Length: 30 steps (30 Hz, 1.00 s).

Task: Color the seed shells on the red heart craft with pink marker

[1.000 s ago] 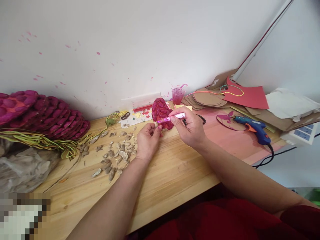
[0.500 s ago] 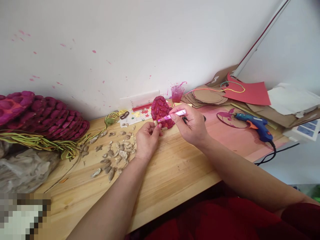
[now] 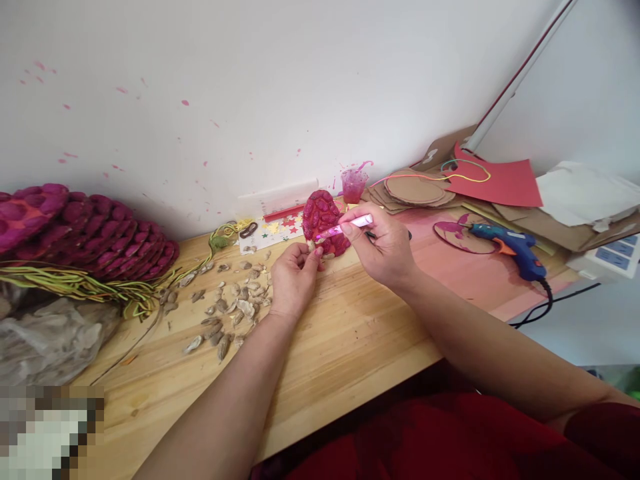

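Note:
A round, magenta piece covered with bumps that look like painted peanut shells [image 3: 320, 212] stands tilted up near the wall. My left hand [image 3: 296, 275] is closed at its lower left edge, thumb and fingers pinched together; a pale, unpainted bit shows by the fingertips. My right hand [image 3: 383, 248] grips a white-handled brush or pen [image 3: 359, 223], its pink end lying against the lower face of the piece. I cannot make out the exact tip. Loose peanut shells [image 3: 246, 308] are scattered left of my left hand.
Finished-looking magenta discs [image 3: 110, 233] lean in a row at left, beside yellow-green cords [image 3: 75, 283] and a plastic bag [image 3: 55, 340]. A cup of pink paint [image 3: 354, 187] stands at the wall. To the right are cardboard rounds [image 3: 417, 188], red paper [image 3: 495, 183] and a blue glue gun [image 3: 520, 253].
The pink end of the brush or pen has shifted slightly up the piece. Both hands keep their grips, and the view has moved very little.

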Each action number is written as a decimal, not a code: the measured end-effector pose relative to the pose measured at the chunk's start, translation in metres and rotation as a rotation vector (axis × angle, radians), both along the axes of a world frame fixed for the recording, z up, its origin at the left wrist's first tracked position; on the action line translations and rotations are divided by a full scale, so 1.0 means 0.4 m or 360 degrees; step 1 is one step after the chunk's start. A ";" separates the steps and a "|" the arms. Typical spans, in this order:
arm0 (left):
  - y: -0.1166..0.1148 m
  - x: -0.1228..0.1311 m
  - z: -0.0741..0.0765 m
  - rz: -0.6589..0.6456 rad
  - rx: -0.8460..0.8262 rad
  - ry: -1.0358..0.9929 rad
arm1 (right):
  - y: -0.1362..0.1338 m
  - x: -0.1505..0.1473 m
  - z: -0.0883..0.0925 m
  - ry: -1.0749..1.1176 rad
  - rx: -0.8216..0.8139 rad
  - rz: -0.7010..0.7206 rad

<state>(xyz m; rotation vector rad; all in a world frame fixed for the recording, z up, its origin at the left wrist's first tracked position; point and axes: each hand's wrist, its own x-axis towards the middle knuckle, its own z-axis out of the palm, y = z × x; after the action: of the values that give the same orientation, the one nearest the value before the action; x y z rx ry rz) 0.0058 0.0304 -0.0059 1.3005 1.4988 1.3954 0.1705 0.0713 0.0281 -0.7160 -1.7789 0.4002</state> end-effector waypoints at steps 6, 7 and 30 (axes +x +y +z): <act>-0.002 -0.002 0.002 -0.0008 0.0003 0.0022 | -0.006 -0.001 0.007 -0.0059 0.0008 0.0013; -0.002 -0.002 0.003 -0.0006 -0.0002 0.0025 | -0.005 0.000 0.006 -0.0064 0.0013 -0.0001; -0.003 -0.002 0.002 0.0000 -0.0011 0.0069 | 0.004 0.007 0.002 -0.0028 -0.0013 0.0006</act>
<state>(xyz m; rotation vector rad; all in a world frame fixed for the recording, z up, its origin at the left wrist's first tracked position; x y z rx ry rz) 0.0052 0.0294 -0.0052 1.3345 1.5309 1.3687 0.1735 0.0727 0.0290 -0.7241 -1.7966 0.4054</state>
